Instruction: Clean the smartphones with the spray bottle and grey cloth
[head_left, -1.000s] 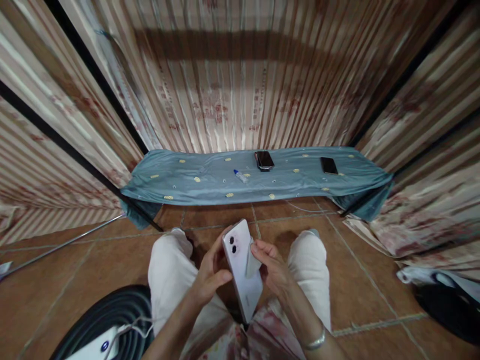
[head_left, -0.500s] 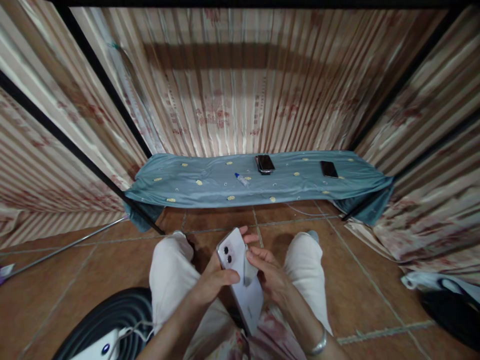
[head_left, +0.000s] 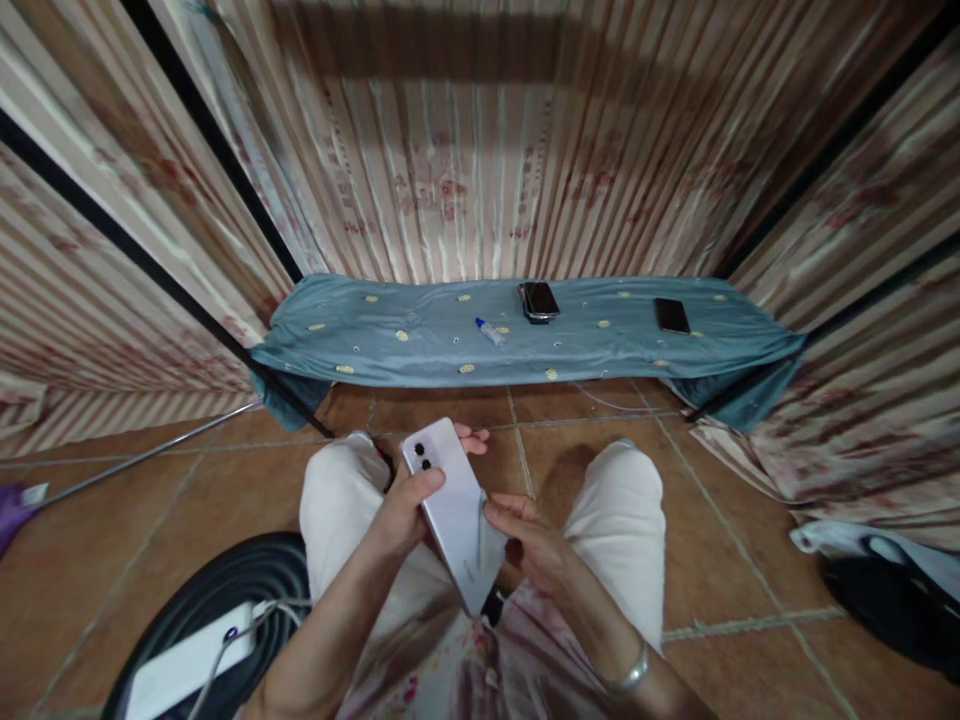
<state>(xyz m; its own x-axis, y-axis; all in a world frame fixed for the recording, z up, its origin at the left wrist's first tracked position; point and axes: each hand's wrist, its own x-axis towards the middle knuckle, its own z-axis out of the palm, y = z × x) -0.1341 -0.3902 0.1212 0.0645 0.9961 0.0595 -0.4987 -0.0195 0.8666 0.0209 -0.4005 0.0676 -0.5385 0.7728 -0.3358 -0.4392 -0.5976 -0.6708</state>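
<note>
A pale lilac smartphone [head_left: 450,490] is held back side up over my lap, tilted, with two dark camera lenses at its upper left. My left hand [head_left: 412,505] grips it from the left, thumb lying on the back and fingertips showing beyond the far edge. Along the phone's lower right edge is a thin, pale greyish sheet [head_left: 491,540]; whether it is cloth or film I cannot tell. My right hand [head_left: 529,530] pinches this sheet between thumb and fingers, against the phone.
Ahead stands a low bench covered with blue patterned cloth [head_left: 405,365]. On it lie stacked phones [head_left: 540,300], another dark phone [head_left: 672,316] and a small blue-capped tube [head_left: 490,332]. A white power bank [head_left: 191,660] with a cable rests on a black coiled seat [head_left: 217,580] at left.
The phone has shifted left and slightly up in view with my left hand. My right hand with the pale sheet now sits lower along the phone's right edge. The view has tilted down a little.
</note>
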